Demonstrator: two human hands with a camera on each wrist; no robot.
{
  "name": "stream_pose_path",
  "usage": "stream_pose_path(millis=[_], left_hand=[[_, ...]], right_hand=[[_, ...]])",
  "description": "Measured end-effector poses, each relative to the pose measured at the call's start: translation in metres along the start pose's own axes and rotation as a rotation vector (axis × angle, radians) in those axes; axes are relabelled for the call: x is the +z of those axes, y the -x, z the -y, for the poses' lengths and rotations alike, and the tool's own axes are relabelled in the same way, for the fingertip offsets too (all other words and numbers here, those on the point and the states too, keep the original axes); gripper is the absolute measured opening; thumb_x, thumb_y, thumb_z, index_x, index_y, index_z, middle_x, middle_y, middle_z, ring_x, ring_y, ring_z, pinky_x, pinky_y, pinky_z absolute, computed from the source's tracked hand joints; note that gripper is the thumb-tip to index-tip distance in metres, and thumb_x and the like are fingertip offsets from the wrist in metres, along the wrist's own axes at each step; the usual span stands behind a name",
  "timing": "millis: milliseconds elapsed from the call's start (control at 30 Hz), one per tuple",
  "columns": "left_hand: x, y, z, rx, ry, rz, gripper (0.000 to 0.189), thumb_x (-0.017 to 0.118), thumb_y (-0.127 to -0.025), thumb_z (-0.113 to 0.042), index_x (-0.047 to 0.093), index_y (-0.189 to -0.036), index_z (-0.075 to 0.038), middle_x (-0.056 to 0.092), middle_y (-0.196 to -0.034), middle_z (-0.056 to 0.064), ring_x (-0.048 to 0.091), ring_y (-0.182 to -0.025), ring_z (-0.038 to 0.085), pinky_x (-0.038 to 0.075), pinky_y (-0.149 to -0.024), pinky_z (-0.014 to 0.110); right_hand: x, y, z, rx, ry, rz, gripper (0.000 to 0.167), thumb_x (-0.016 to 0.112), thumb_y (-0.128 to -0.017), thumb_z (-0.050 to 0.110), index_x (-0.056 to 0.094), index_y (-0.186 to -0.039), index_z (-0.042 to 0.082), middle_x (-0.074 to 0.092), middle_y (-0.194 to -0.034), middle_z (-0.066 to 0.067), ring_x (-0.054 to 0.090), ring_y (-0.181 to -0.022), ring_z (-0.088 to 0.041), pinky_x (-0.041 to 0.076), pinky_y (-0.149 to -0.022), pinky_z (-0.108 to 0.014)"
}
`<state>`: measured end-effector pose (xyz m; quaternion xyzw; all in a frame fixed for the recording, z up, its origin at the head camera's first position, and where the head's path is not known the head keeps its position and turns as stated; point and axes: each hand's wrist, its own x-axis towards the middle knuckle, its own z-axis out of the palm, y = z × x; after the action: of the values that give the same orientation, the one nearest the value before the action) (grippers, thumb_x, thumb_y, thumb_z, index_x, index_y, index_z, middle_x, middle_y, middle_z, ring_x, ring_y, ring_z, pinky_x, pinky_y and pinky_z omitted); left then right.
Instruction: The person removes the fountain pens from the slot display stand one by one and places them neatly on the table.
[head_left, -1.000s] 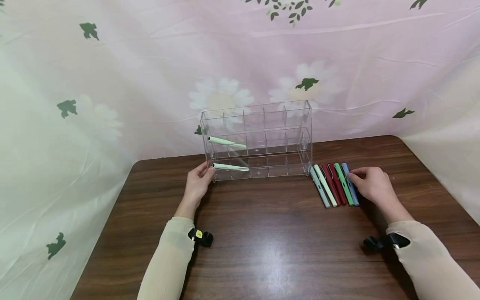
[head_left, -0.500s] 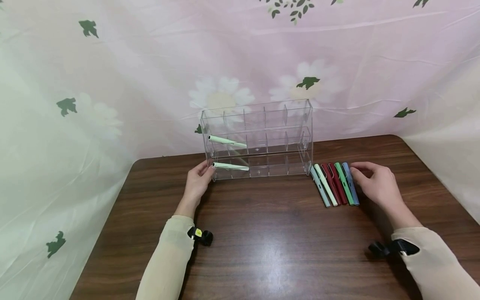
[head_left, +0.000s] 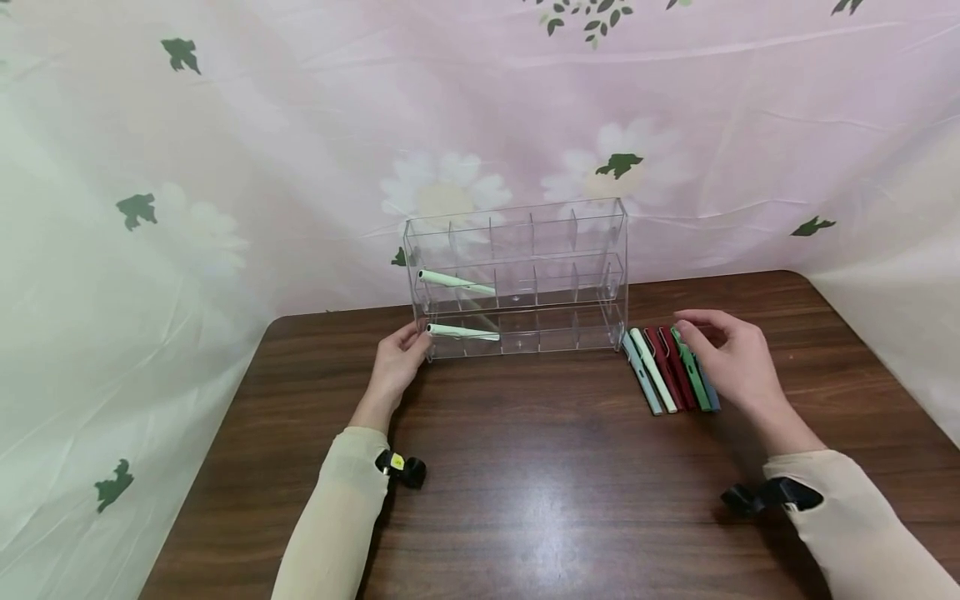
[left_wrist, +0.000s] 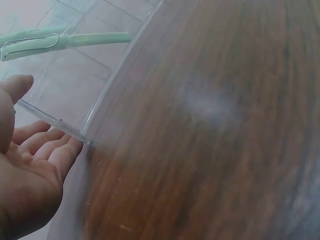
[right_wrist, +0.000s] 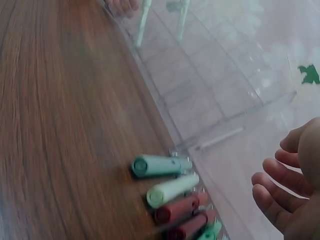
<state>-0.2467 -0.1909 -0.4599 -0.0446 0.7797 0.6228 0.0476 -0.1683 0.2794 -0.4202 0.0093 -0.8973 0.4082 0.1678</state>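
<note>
A clear plastic tiered pen organizer (head_left: 517,287) stands at the back of the table. One pale green pen (head_left: 457,283) leans in its middle tier at the left, another pale green pen (head_left: 463,332) in the bottom tier. My left hand (head_left: 397,354) touches the organizer's lower left corner; in the left wrist view its fingers (left_wrist: 55,147) lie along the side wall's edge, the thumb apart from them. My right hand (head_left: 731,354) is over the right end of a row of capped pens (head_left: 662,371), overlapping the green pen (head_left: 692,371) and a blue pen. Its loosely bent fingers (right_wrist: 280,175) hold nothing.
The row of pens lies on the wooden table (head_left: 510,467) just right of the organizer: grey-blue, pale green, two dark red, green and blue. A flowered cloth (head_left: 315,167) hangs close behind the organizer and at both sides.
My right hand lifts off the blue pen, draws back right, then shifts left over the green pen. The left hand stays at the organizer's corner; the pens keep their row.
</note>
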Motion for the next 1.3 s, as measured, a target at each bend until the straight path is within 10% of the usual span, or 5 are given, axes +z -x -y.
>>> stream_pose_path(millis=[467, 1100, 1300], left_hand=[[-0.001, 0.001, -0.003, -0.041, 0.101, 0.039, 0.059, 0.059, -0.113, -0.021, 0.041, -0.165, -0.001, 0.054, -0.162, 0.022, 0.056, -0.149, 0.032, 0.048, -0.123, 0.044], [-0.001, 0.002, -0.004, -0.026, 0.039, 0.028, 0.058, 0.059, -0.113, -0.024, 0.043, -0.164, -0.002, 0.058, -0.158, 0.024, 0.059, -0.145, 0.035, 0.050, -0.121, 0.049], [0.000, 0.001, -0.002, -0.015, 0.025, 0.020, 0.058, 0.059, -0.112, -0.024, 0.044, -0.164, -0.003, 0.060, -0.156, 0.024, 0.062, -0.142, 0.036, 0.052, -0.119, 0.049]], right_hand=[[0.027, -0.009, 0.041, -0.125, -0.073, 0.000, 0.023, 0.070, -0.106, 0.015, 0.079, -0.124, 0.004, 0.080, -0.108, -0.021, 0.060, -0.080, 0.016, 0.048, -0.067, -0.008], [0.069, -0.021, 0.078, -0.180, -0.160, 0.114, 0.023, 0.068, -0.107, 0.015, 0.078, -0.125, 0.004, 0.081, -0.110, -0.016, 0.062, -0.086, 0.012, 0.050, -0.077, -0.008], [0.084, -0.023, 0.084, -0.160, -0.178, 0.179, 0.023, 0.069, -0.107, 0.018, 0.079, -0.125, 0.008, 0.081, -0.120, -0.013, 0.073, -0.102, -0.012, 0.051, -0.082, -0.007]])
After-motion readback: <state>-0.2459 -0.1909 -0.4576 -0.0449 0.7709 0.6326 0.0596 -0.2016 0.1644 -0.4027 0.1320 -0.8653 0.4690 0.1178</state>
